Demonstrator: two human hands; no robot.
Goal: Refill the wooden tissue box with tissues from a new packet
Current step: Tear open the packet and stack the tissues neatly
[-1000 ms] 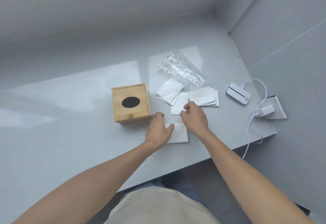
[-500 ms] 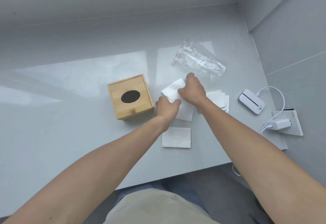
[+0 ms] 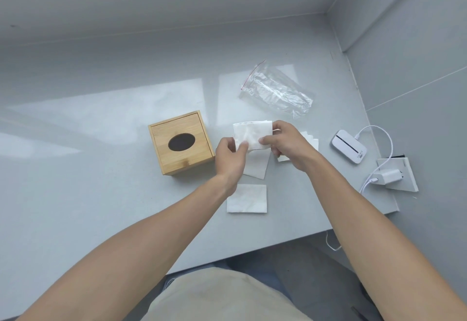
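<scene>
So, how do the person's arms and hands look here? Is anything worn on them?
Both arms are bare from the elbow down: no sleeves, no watch, no bracelet. The left hand and the right hand wear no gloves, and no rings show on the fingers. No markings are visible. Low in the view there is beige cloth, apparently clothing on the body.

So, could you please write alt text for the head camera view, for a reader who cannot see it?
Two bare hands, left hand and right hand, hold a white tissue above a grey counter, right of a wooden tissue box with an oval opening. More tissues lie below, an empty clear plastic bag behind, and a white device at right.
</scene>
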